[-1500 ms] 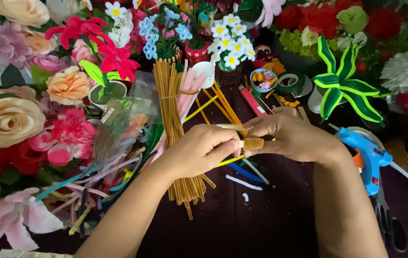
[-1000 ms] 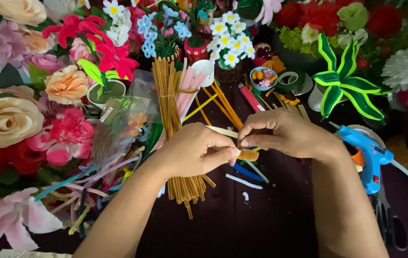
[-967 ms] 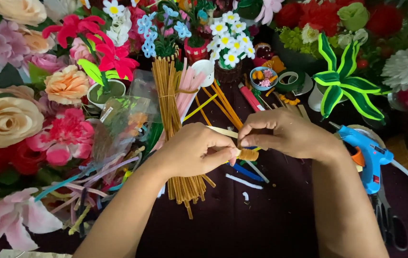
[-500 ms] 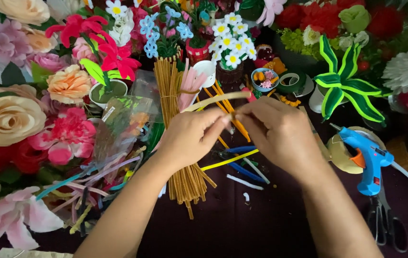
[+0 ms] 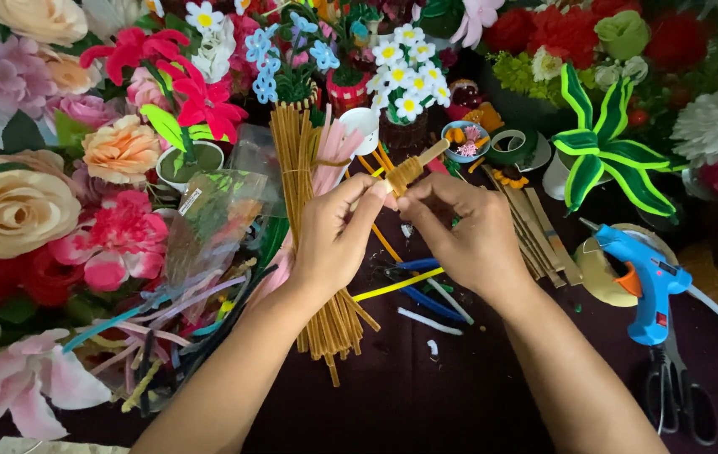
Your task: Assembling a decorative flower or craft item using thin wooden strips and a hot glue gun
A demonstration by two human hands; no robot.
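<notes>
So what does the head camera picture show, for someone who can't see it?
Two hands, left hand and right hand, hold a stick wrapped in brown pipe cleaner over a dark table, with paper flowers and a blue glue gun around.

You have one view only, from the camera on your head, looking steeply down and slightly forward onto the dark tabletop [image 5: 460, 403]. It sits close: your forearms enter from the bottom edge and your left hand [image 5: 334, 240] and right hand [image 5: 468, 235] meet just above centre (nearly filling the middle). Take the blue glue gun [image 5: 644, 282] as landmark: it lies right of the hands, and artificial flowers [image 5: 14, 210] crowd the far left and top edges.
</notes>
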